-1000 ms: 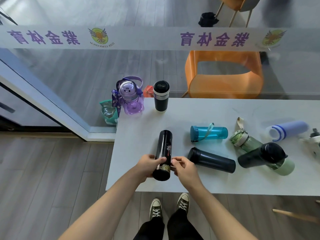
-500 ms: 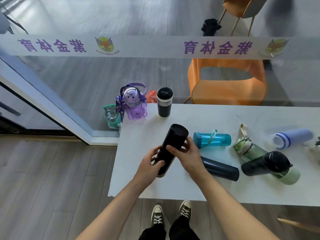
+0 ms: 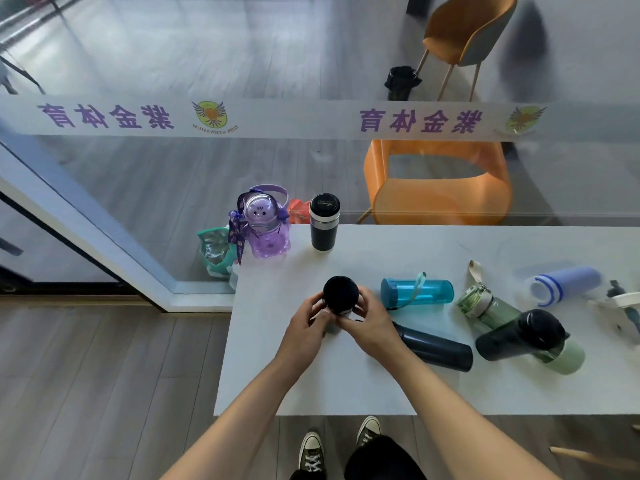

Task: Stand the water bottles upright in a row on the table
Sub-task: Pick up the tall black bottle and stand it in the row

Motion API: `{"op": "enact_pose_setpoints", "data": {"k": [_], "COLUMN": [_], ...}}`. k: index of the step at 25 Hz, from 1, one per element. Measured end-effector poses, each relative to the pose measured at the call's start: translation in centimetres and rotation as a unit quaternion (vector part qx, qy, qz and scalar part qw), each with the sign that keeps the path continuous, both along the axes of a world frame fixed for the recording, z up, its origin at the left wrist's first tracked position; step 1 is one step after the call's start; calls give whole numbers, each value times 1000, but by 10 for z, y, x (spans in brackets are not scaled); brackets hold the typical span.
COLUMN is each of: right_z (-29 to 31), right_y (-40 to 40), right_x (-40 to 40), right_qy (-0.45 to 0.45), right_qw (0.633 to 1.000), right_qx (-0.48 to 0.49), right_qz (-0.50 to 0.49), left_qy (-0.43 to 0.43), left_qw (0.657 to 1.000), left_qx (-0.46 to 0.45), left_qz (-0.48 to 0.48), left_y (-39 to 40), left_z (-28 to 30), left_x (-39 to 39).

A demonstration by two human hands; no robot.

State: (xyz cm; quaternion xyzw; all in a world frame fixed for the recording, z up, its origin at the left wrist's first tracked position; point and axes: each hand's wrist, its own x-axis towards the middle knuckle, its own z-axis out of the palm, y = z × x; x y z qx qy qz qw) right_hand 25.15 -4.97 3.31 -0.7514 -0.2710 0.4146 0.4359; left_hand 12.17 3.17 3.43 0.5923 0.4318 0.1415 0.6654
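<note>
Head view: you've got both hands on the black flask (image 3: 340,294), left hand (image 3: 306,329) and right hand (image 3: 369,322) wrapped round its body, cap facing the camera, so it reads as upright or near it; can't tell if the base is on the white table (image 3: 346,382). Beyond the flask, at the far edge, two already stand: purple bottle (image 3: 265,225) and black-and-silver tumbler (image 3: 323,221). Right of the flask, all lying down: blue bottle (image 3: 417,291), dark bottle (image 3: 433,346), green bottle (image 3: 491,306), dark-and-green bottle (image 3: 526,336), white-and-blue bottle (image 3: 562,284). Roughly a third done.
</note>
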Motion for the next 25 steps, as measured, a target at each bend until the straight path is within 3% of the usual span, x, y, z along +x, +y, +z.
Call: {"op": "enact_pose_setpoints", "data": {"k": [5, 18, 25], "right_z": [5, 13, 15], "right_y": [15, 96, 114], "right_x": [34, 210, 243], "right_qy": [87, 66, 73], "right_qw": [995, 998, 997], "right_qx": [-7, -3, 6], "right_qz": [-40, -5, 21], "left_qy": [4, 25, 39], "left_qw": [1000, 996, 992], "left_qx": [-9, -46, -46], "left_qz": [1, 70, 111], "left_y": [18, 88, 103], "left_z": [2, 14, 8], "left_x": [31, 210, 239]}}
